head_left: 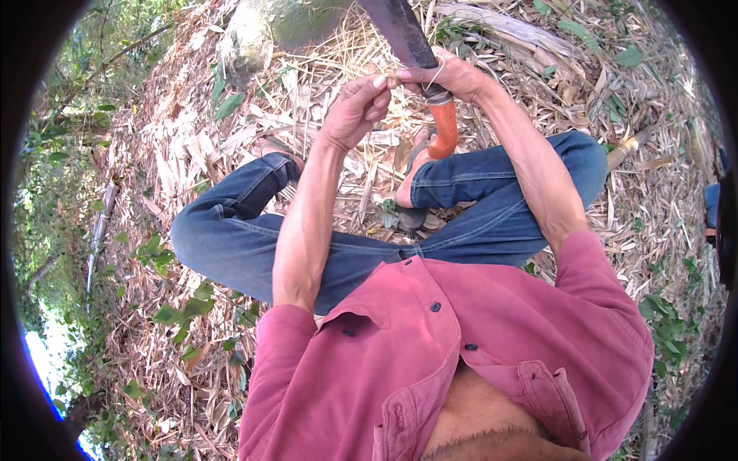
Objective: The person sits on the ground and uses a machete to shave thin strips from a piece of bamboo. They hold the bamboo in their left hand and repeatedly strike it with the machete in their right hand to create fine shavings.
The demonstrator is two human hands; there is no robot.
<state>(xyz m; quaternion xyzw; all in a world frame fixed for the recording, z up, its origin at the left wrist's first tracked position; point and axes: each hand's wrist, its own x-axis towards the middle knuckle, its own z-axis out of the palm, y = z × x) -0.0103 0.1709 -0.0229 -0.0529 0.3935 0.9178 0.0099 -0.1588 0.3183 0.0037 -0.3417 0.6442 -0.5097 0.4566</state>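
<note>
A machete [399, 34] with a dark blade and a curved orange handle [443, 127] hangs handle-down in front of me. My right hand [459, 75] is closed around the blade's base, just above the handle, with its thumb reaching left. A thin pale strip [440, 74] loops beside the blade at that hand. My left hand [357, 110] is closed in a pinch, thumb and fingertips meeting my right thumb at a small brownish piece, perhaps the strip's end. What exactly the left fingertips hold is too small to make out.
A large rounded grey-green object [296, 23], perhaps a stone, stands beyond my hands. Dry leaves and shavings [223, 138] cover the ground around my crossed legs [492, 173]. A weathered piece of wood [511, 27] lies at the far right. Green plants [188, 311] grow at the left.
</note>
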